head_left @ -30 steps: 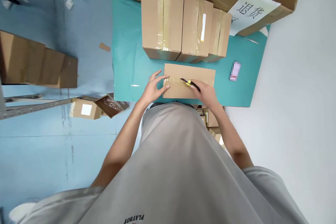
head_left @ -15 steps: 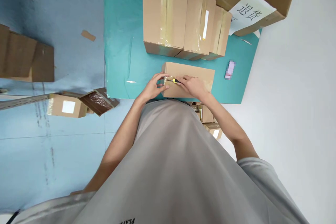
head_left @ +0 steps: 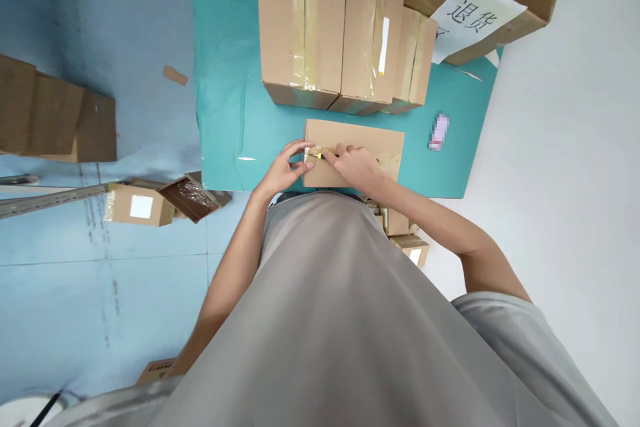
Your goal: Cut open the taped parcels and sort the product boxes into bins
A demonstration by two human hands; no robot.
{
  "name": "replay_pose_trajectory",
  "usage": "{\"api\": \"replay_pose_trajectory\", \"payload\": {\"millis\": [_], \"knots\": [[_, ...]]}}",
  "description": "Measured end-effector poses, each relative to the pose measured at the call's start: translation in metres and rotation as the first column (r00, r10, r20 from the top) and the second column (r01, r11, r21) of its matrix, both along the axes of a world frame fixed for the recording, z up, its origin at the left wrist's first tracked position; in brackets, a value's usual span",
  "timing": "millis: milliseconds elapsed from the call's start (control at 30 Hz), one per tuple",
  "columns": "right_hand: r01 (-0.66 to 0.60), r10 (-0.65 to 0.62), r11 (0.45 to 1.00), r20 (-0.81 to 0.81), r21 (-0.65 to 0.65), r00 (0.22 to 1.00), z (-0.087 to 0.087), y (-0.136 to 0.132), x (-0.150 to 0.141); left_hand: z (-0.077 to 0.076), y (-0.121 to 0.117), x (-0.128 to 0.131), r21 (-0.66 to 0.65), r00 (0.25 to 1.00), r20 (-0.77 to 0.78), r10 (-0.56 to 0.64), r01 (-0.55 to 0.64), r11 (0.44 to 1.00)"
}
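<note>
Head view: small carton (head_left: 355,135) lying along near edge of worktop (head_left: 225,147), slightly right of middle. Left hand (head_left: 281,172) resting at carton's left end, thumb and forefinger spreading apart. Right hand (head_left: 357,168) gripping cutter (head_left: 321,156), fingers curling over it, forefinger extending, tip pointing toward carton's left end. Three taped boxes (head_left: 327,33) standing behind, toward far edge.
</note>
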State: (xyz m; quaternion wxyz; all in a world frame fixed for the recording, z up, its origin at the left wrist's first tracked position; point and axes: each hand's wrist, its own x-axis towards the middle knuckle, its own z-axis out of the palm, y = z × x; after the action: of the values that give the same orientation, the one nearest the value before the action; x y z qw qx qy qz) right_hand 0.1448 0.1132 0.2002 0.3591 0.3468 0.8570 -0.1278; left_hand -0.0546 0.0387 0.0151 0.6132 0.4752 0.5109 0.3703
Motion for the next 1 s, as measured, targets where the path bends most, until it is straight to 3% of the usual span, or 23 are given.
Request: {"api": "replay_pose_trajectory", "payload": {"millis": [200,333,467,567,733,1000], "knots": [[0.051,-0.051,0.999,0.107,0.002,0.993,0.011,0.009,0.075,-0.003,-0.009,0.001,-0.042,0.996,-0.06,0.067,-0.07,0.997],[0.089,-0.088,0.996,0.15,-0.001,0.985,0.018,0.012,0.125,0.004,-0.008,0.013,-0.026,0.977,-0.169,0.133,-0.139,0.99],[0.089,-0.087,0.996,0.09,-0.022,0.992,0.014,0.014,0.137,0.018,0.004,0.049,0.158,0.848,-0.436,0.3,-0.257,0.954],[0.095,-0.094,0.995,0.039,-0.033,0.995,0.009,0.017,0.14,0.023,0.011,0.076,0.262,0.771,-0.527,0.358,-0.253,0.931],[0.114,-0.113,0.992,0.012,-0.057,0.993,0.005,0.021,0.172,0.023,0.01,0.086,0.233,0.724,-0.602,0.337,-0.245,0.941],[0.171,-0.165,0.984,0.099,-0.054,0.981,0.01,0.02,0.237,0.029,0.012,0.093,0.23,0.738,-0.585,0.336,-0.247,0.941]]}}
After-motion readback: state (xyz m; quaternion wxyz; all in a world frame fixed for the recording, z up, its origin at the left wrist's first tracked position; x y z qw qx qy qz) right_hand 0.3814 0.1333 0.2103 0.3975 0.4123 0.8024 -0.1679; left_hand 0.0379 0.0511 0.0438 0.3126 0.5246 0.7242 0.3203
